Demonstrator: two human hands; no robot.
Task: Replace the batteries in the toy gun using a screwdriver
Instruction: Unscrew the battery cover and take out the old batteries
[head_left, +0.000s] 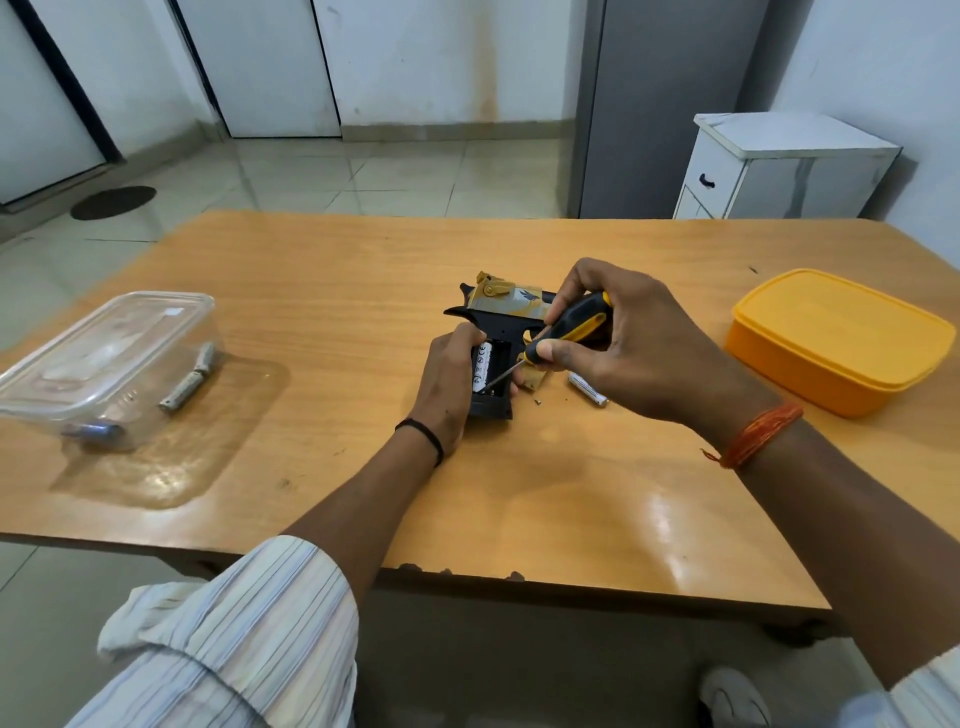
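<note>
At frame centre, the toy gun (491, 332) is gripped by the left hand (449, 384) and the screwdriver (569, 327) by the right hand (639, 343); the battery (482, 368) could be gouged if the tip slips.

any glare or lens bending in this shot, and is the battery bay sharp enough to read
Head view: bright glare patches on the table near its front edge; wide-angle bending curves the table edges and door frames; the clear container throws reflections that blur the batteries in it; the toy gun is fairly sharp, but print on the seated battery is too small to read.
</note>
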